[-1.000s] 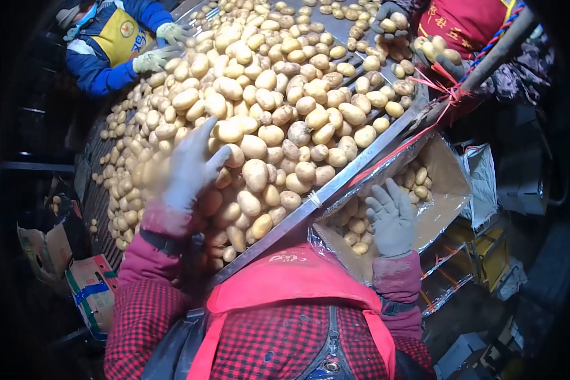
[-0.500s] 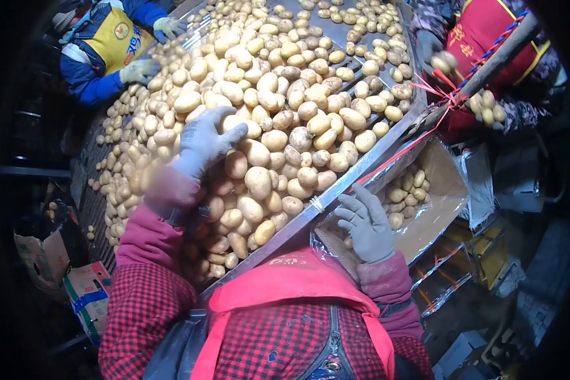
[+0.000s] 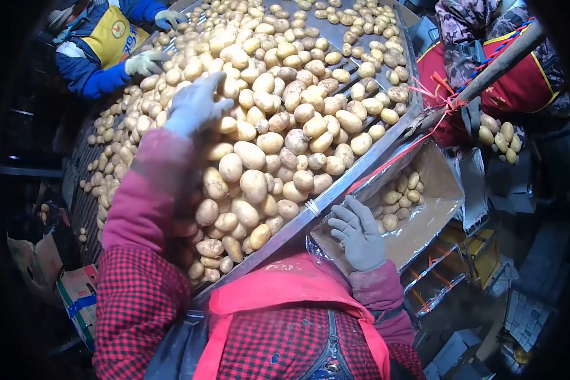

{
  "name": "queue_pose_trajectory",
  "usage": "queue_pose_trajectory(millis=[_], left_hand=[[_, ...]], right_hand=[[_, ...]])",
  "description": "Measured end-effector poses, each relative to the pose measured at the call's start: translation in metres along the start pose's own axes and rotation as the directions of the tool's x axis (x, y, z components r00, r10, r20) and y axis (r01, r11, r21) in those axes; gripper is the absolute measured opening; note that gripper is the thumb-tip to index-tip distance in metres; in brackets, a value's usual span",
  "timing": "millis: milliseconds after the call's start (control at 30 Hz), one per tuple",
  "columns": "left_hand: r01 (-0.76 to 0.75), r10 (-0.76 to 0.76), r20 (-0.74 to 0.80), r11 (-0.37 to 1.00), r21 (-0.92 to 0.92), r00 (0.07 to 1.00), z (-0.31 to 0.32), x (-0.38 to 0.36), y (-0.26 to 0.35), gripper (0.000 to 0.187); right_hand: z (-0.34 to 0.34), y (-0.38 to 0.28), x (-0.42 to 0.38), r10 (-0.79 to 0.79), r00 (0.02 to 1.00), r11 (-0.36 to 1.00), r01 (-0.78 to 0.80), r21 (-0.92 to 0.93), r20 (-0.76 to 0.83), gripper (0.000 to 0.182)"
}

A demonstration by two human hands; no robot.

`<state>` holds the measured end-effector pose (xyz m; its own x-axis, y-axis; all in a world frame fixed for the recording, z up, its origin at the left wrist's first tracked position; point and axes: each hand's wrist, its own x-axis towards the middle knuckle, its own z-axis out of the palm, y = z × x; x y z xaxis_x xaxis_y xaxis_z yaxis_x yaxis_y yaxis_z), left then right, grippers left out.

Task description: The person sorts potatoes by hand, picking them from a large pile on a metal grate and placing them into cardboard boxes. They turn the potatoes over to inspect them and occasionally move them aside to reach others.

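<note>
A large heap of potatoes [image 3: 269,142] covers the sorting table, with its metal edge [image 3: 266,250] running diagonally before me. My left hand [image 3: 197,104], in a pale glove, rests on the heap at its left middle, its fingers apart and curved over potatoes; none is visibly held. My right hand [image 3: 356,233], in a grey glove, is over the near side of an open cardboard box [image 3: 434,218] beside the table edge. Its fingers are spread and hold nothing. Inside that box lie several potatoes [image 3: 400,197].
A co-worker in a yellow apron [image 3: 115,38] reaches onto the heap at upper left. Another in a red apron [image 3: 513,79] stands at upper right, near more potatoes [image 3: 500,136]. A dark pole [image 3: 503,62] slants there. Cartons [image 3: 79,297] stand at lower left.
My left hand has moved up and slightly left across the heap. My right hand has barely shifted. The red-aproned co-worker has leaned and lowered an arm.
</note>
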<state>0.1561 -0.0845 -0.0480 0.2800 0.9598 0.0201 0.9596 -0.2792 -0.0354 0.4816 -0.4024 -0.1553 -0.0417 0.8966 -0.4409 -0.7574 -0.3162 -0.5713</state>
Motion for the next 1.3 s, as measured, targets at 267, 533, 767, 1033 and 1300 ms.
queue_pose_trajectory(millis=[267, 533, 767, 1033, 1300], left_hand=[[0.021, -0.016, 0.181, 1.000, -0.023, 0.983, -0.002, 0.025, 0.020, 0.085], [0.063, -0.053, 0.038, 0.942, -0.331, 0.998, 0.021, 0.007, 0.016, 0.095], [0.055, 0.144, 0.108, 0.331, -0.942, 0.984, -0.030, -0.068, 0.086, 0.082], [-0.401, 0.301, -0.310, 0.849, -0.343, 0.902, 0.003, 0.011, 0.038, 0.052], [-0.125, 0.167, 0.068, 0.905, -0.407, 0.984, 0.006, 0.030, 0.007, 0.048]], right_hand=[[0.006, 0.002, -0.004, 0.001, 1.000, 1.000, -0.002, -0.025, -0.003, 0.057], [0.010, 0.002, -0.005, 0.024, 0.999, 0.998, -0.026, -0.052, -0.048, 0.059], [0.048, -0.018, 0.018, 0.080, 0.987, 0.965, -0.112, 0.239, 0.139, 0.063], [0.041, 0.009, 0.027, 0.000, 0.989, 0.998, 0.009, -0.062, 0.146, 0.055], [0.045, 0.005, 0.013, -0.175, 0.955, 0.818, 0.277, -0.504, 0.240, 0.042]])
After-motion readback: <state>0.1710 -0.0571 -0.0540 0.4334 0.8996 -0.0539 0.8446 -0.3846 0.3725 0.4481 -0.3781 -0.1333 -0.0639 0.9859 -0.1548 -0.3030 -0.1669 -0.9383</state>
